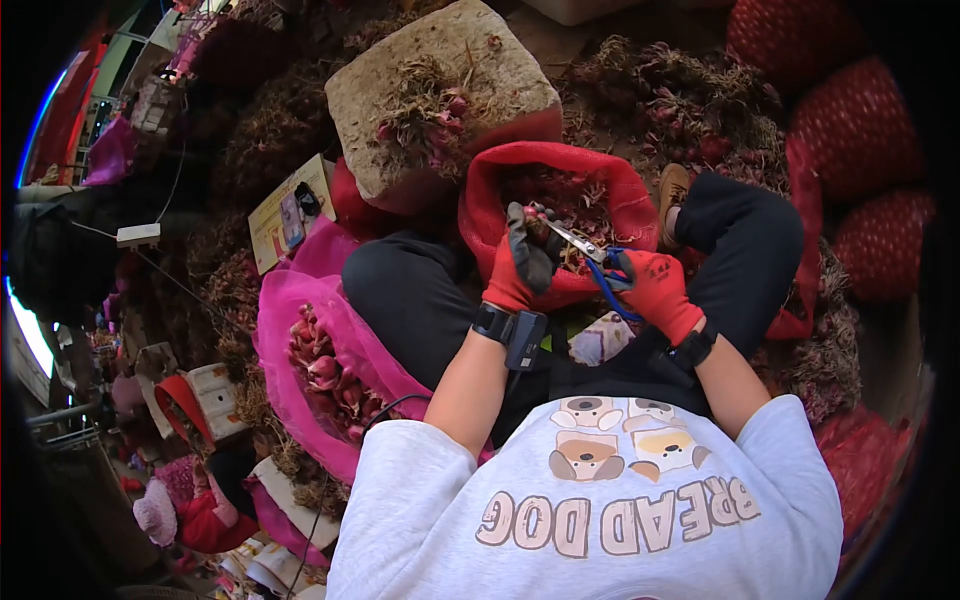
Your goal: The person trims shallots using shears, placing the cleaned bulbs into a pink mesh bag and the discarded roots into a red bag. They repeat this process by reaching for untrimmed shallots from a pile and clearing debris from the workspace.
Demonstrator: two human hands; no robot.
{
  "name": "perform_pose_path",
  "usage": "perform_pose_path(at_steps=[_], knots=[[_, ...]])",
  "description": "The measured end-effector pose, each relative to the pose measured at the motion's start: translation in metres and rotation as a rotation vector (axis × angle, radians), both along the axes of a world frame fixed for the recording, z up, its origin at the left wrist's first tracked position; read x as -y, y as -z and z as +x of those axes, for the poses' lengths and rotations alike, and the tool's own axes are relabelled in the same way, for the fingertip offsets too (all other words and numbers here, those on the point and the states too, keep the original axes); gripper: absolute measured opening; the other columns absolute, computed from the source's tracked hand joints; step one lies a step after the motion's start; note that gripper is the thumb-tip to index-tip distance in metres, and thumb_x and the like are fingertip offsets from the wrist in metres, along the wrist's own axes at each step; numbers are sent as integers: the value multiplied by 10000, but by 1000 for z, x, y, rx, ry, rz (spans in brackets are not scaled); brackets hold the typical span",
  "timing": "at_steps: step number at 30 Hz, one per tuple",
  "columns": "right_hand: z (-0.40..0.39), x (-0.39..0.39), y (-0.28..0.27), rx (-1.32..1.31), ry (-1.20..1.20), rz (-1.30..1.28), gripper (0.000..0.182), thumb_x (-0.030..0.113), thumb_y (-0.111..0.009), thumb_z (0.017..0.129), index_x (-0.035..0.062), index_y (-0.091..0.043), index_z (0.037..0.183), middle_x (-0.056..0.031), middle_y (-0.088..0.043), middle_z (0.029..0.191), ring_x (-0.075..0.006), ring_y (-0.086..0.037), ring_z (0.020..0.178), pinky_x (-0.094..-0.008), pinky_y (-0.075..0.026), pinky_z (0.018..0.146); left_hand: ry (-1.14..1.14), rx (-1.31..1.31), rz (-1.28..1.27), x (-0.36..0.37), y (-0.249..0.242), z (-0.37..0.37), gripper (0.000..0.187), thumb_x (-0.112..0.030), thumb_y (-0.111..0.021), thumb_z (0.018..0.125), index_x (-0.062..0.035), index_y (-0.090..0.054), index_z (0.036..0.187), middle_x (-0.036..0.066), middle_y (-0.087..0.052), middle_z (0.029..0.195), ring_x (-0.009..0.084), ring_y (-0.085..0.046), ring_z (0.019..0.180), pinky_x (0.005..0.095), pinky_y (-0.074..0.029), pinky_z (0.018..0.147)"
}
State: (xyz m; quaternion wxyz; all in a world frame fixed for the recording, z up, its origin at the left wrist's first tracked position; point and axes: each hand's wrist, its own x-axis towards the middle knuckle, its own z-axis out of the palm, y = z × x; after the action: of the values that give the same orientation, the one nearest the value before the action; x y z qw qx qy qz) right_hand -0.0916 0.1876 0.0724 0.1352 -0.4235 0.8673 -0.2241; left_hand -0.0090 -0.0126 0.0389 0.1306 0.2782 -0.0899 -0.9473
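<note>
**Shallots being trimmed with scissors over a red mesh sack**

A seated person is being seen from above, legs spread around a red mesh sack [560,175] that is being kept open between the knees, seemingly so that trimmings or bulbs drop straight in. The left hand [520,262], gloved in red and dark grey, is being closed around a shallot [533,212], which is being held up just above the sack's mouth. The right hand [655,285], in a red glove, is being wrapped around the blue handles of a pair of scissors [585,250], whose blades are being pointed at the shallot, close enough to cut. A pink mesh bag [300,340] holding bulbs is being kept just beside the left thigh, within easy reach. A large block [440,95] carrying loose shallots with roots is standing beyond the sack. Filled red sacks [860,130] are being stacked at the right.
</note>
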Motion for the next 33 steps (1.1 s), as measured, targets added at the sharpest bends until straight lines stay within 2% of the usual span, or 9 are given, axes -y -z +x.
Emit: perform_pose_path(at_steps=[3,6,12,15,19,22,24,28,33], knots=[[-1,5,-18,235,58,-30,344,397,-692,738,97,-628,894,-118,-645,826,-306,-629,791,-384,-485,669,-4,9,-24,4,6,-1,207,-324,-610,880,-125,-617,939,12,-645,920,169,-606,900,319,-518,794],[-4,2,-28,203,28,-47,385,445,-664,768,78,-630,880,-132,-642,830,-317,-626,794,-381,-485,674,-76,-102,33,7,9,3,193,-304,-608,881,-122,-624,945,18,-649,928,200,-608,912,353,-521,824],[-9,7,-13,360,221,-212,352,329,-704,754,50,-603,946,-147,-642,886,-310,-633,838,-376,-492,703,23,-312,96,7,17,-3,165,-260,-561,914,-110,-624,942,55,-622,1049,240,-589,989,394,-504,879],[-6,34,-4,532,206,-627,359,216,-721,738,33,-570,1008,-147,-628,958,-301,-632,867,-370,-493,737,27,-365,-46,-9,25,-2,248,-289,-492,949,-86,-595,1048,70,-598,1110,231,-576,1022,375,-475,919],[-7,60,-9,418,158,-585,377,154,-717,733,20,-556,1046,-139,-621,944,-294,-625,873,-346,-488,776,292,-150,-191,-30,-29,-8,280,-298,-443,976,-60,-536,1089,-5,-579,937,138,-564,886,280,-445,891],[-3,64,3,454,199,-600,298,62,-675,774,1,-561,1042,-74,-642,944,-149,-619,863,-276,-492,773,369,-290,-480,-18,40,6,255,-250,-459,971,-64,-510,1138,15,-571,987,132,-557,919,264,-442,886],[-7,61,29,568,288,-654,277,43,-650,779,-5,-563,1038,-76,-644,942,-147,-622,853,-272,-496,759,329,-421,-405,-9,48,4,267,-177,-506,942,-52,-481,1177,33,-557,1043,133,-545,970,260,-435,891],[-29,47,36,826,470,-803,251,9,-599,791,-10,-564,1039,-77,-647,938,-127,-629,808,-249,-505,705,180,-13,-995,-22,-16,-1,409,-22,-575,858,-37,-428,1240,38,-540,1125,149,-523,1026,266,-404,916],[-37,30,9,1444,348,-854,257,89,-646,818,16,-580,1055,-54,-651,892,-127,-628,706,-253,-512,594,127,152,-1832,-12,20,5,673,-74,-709,714,-41,-381,1301,130,-477,1203,237,-507,1076,332,-427,903]])
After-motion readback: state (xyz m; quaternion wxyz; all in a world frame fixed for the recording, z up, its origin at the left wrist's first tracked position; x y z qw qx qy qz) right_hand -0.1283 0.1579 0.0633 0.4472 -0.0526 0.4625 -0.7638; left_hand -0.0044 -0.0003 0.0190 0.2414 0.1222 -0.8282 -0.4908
